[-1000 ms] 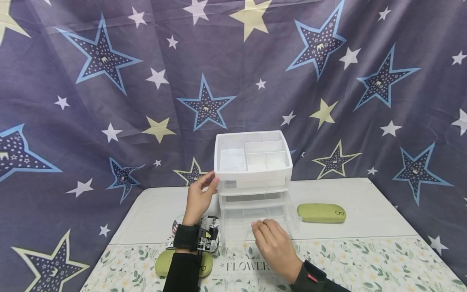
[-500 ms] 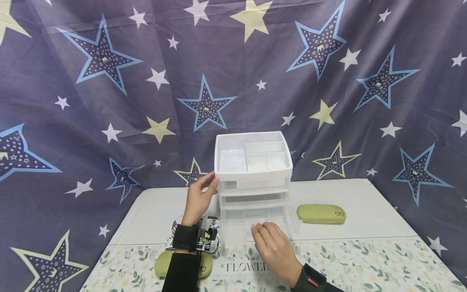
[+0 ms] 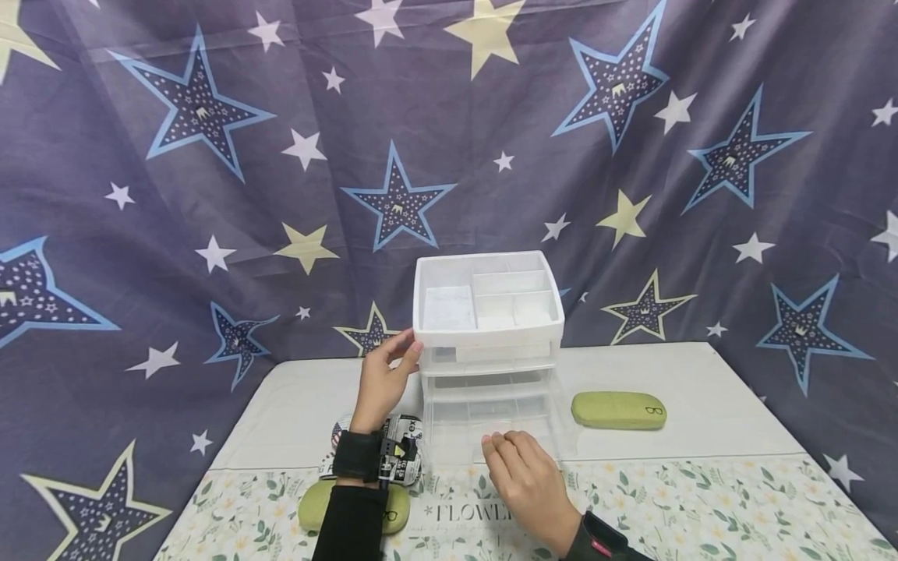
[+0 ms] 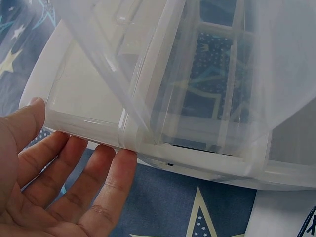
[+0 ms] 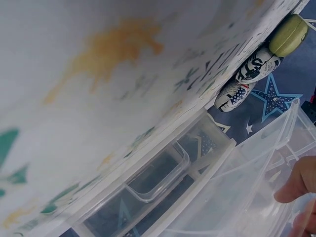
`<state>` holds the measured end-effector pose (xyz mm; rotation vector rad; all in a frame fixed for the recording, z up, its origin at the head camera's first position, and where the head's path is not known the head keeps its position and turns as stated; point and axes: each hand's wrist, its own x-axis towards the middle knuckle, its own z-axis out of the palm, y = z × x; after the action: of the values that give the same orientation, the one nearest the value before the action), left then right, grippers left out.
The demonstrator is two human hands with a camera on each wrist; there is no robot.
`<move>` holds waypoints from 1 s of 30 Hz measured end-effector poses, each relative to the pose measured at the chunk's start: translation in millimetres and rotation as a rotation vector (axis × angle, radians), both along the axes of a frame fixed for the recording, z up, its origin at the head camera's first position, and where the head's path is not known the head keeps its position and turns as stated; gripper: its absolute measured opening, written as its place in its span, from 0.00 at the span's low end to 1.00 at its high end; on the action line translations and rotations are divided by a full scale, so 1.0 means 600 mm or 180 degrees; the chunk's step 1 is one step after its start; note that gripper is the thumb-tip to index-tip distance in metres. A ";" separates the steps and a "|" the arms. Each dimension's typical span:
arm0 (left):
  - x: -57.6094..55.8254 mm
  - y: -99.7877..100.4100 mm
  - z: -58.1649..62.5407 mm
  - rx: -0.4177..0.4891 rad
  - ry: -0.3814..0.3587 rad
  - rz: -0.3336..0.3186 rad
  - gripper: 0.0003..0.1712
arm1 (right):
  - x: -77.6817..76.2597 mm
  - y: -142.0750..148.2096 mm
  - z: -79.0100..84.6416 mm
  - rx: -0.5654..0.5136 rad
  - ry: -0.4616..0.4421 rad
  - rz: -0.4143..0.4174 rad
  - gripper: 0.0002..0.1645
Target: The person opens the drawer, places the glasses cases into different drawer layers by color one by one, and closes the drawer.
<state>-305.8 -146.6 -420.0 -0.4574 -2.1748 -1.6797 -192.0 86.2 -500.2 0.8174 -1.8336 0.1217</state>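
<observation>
A white plastic drawer organizer (image 3: 489, 338) with a divided top tray stands on the table. Its clear middle drawer (image 3: 449, 436) is pulled out toward me. My right hand (image 3: 531, 491) holds the drawer's front edge, fingers bent over it; in the right wrist view the thumb (image 5: 296, 185) lies against the clear plastic. My left hand (image 3: 382, 383) rests at the organizer's upper left front corner, fingertips along the side and thumb toward the front. In the left wrist view the fingers (image 4: 106, 192) are spread and slightly bent. The bottom drawer (image 5: 163, 173) is closed beneath the pulled one.
To the organizer's right lies a green glasses case (image 3: 617, 411). Another green case (image 3: 319, 506) is partly hidden under my left forearm, with black-and-white printed cases (image 3: 404, 460) behind it. A starry curtain (image 3: 449, 117) hangs behind the table.
My right hand has shifted slightly toward me, with the middle drawer's front edge still held. The left hand stays in place at the organizer's corner.
</observation>
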 end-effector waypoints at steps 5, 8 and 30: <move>-0.021 -0.006 -0.023 -0.0028 0.0050 0.0031 0.32 | 0.001 -0.001 -0.001 -0.0012 -0.0022 -0.0004 0.20; -0.022 -0.006 -0.023 -0.0039 0.0061 0.0037 0.33 | 0.001 -0.001 -0.001 -0.0019 -0.0013 -0.0011 0.20; 0.030 0.010 0.032 -0.0075 -0.0013 0.0051 0.25 | 0.009 0.009 0.012 0.0233 -0.0461 -0.0297 0.23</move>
<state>-287.6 -140.6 -401.1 -0.4421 -2.1977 -1.6499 -186.4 91.8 -492.7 0.7892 -2.0193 0.0554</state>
